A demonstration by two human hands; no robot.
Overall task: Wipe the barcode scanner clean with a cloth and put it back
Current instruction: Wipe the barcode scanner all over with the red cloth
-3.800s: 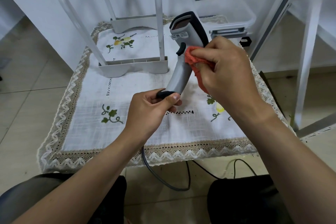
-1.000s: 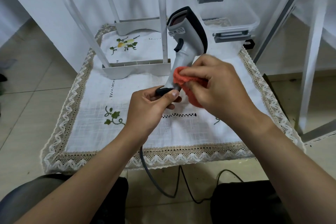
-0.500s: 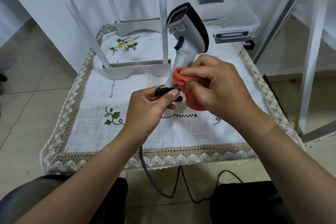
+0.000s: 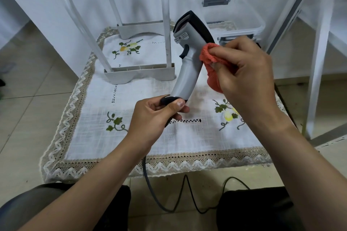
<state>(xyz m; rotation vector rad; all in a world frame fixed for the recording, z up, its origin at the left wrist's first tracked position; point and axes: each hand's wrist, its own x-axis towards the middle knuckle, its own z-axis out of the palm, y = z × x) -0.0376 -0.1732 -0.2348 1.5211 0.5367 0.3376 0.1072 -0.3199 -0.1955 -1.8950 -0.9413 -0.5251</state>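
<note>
You hold the scanner upright at the centre of the frame and press the cloth to its right side.

Your left hand is closed around the black base of the scanner, low in the middle of the frame, with the thumb across the front. The grey handle rises up and slightly right to the black-edged head, above the embroidered tablecloth. Your right hand is pinched shut on the orange cloth, which touches the scanner just below the head. A grey cable drops from under your left hand past the lace hem. A white stand sits on the tablecloth at upper left, and a clear plastic box at upper right.
</note>
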